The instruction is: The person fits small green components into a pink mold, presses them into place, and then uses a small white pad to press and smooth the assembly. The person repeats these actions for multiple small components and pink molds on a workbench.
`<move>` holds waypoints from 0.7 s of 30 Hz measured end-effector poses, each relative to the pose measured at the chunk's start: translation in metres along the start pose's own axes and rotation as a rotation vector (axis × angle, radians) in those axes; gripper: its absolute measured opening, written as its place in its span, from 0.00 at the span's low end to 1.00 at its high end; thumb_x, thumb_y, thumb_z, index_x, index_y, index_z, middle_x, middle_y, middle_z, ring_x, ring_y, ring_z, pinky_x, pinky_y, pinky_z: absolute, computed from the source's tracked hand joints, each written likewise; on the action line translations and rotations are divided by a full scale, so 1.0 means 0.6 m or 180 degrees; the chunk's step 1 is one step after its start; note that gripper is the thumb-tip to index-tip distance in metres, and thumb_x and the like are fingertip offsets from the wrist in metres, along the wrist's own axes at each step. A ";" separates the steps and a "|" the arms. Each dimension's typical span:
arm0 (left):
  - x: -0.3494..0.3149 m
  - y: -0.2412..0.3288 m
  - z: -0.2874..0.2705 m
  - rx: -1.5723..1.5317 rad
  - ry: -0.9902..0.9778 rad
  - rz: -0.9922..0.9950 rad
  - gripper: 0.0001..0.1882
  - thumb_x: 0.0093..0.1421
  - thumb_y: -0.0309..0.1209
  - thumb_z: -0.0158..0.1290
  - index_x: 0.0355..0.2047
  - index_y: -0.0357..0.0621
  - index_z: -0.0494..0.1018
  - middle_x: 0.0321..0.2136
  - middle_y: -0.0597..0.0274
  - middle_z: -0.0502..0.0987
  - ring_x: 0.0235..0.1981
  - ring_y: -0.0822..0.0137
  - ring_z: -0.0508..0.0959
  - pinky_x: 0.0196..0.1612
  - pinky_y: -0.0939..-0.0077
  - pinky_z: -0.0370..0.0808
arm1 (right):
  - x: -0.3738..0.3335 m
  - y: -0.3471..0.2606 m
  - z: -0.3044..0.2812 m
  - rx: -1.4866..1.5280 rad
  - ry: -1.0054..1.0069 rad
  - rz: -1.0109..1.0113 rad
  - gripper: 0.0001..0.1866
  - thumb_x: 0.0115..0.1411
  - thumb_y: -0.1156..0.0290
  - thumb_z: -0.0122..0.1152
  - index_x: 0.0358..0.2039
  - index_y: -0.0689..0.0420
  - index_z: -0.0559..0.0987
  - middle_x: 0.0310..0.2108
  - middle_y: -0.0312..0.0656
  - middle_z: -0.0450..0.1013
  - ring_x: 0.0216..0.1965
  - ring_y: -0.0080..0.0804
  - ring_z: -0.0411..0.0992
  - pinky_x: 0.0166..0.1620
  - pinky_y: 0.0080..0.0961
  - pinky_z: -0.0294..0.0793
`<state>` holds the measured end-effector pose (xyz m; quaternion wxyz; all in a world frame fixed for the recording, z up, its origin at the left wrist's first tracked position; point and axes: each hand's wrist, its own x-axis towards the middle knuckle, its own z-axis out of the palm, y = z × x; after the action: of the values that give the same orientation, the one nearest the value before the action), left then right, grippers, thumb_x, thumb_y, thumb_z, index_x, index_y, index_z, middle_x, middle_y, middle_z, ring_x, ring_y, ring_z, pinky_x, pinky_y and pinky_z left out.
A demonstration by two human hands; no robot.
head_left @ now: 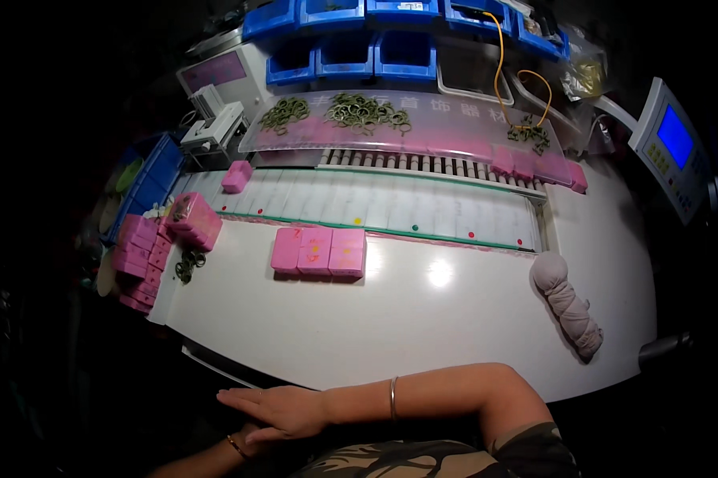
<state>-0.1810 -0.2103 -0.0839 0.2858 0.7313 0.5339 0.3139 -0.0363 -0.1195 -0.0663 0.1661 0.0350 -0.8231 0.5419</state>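
Note:
My right hand (289,411) lies at the near left edge of the white table, its fingers stretched out and holding nothing. It crosses over my left hand (246,443), whose fingers are hidden beneath it and in the dark. A silver bangle (393,398) rings my right forearm, and a thin bracelet (235,446) circles my left wrist. Beyond my hands, a tight group of pink blocks (319,252) with coloured marks stands on the table (391,327). Neither hand touches it.
Pink blocks (141,251) are stacked at left, beside small dark rings (188,266). A grey cloth roll (570,307) lies at right. Behind are a roller track (431,165), a clear tray (455,135) with metal rings, blue bins (404,54) and a control panel (671,143).

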 end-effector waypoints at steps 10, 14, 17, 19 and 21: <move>0.060 0.043 -0.031 0.0021 -0.0012 -0.0261 0.04 0.56 0.28 0.66 0.29 0.41 0.82 0.28 0.57 0.84 0.26 0.62 0.84 0.31 0.75 0.79 | -0.092 -0.012 -0.249 -0.2807 0.2299 0.0952 0.50 0.50 0.61 0.76 0.68 0.59 0.58 0.67 0.59 0.56 0.68 0.64 0.54 0.67 0.50 0.59; 0.106 0.094 -0.041 0.0062 -0.0345 0.0753 0.05 0.54 0.27 0.67 0.29 0.42 0.82 0.27 0.60 0.84 0.26 0.65 0.84 0.29 0.76 0.80 | -0.164 0.006 -0.315 -0.2881 0.2109 0.1692 0.50 0.43 0.55 0.80 0.64 0.61 0.65 0.57 0.52 0.66 0.62 0.54 0.59 0.63 0.48 0.60; 0.152 0.122 -0.040 0.0064 -0.0235 0.1315 0.06 0.54 0.26 0.67 0.30 0.42 0.80 0.27 0.60 0.83 0.25 0.63 0.84 0.28 0.74 0.79 | -0.194 0.014 -0.318 -0.2492 0.2229 0.1397 0.46 0.43 0.56 0.80 0.60 0.61 0.68 0.52 0.50 0.68 0.56 0.51 0.63 0.59 0.45 0.64; 0.185 0.133 -0.037 0.0105 -0.0119 0.1606 0.07 0.54 0.24 0.66 0.32 0.41 0.79 0.26 0.58 0.82 0.24 0.59 0.83 0.27 0.73 0.79 | -0.212 0.001 -0.315 -0.2509 0.2169 0.1393 0.45 0.43 0.57 0.80 0.59 0.61 0.69 0.51 0.50 0.68 0.55 0.51 0.64 0.59 0.43 0.65; 0.215 0.135 -0.027 0.0014 0.0071 0.1552 0.07 0.55 0.23 0.65 0.33 0.40 0.80 0.28 0.57 0.83 0.25 0.60 0.83 0.29 0.73 0.79 | -0.231 -0.021 -0.308 -0.2645 0.2164 0.1247 0.43 0.43 0.59 0.79 0.58 0.61 0.70 0.51 0.50 0.69 0.53 0.51 0.66 0.59 0.43 0.66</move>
<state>-0.1147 -0.1065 0.0075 0.1940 0.8357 0.3454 0.3804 0.1407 0.0252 -0.0322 0.3179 -0.3628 -0.8585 0.1741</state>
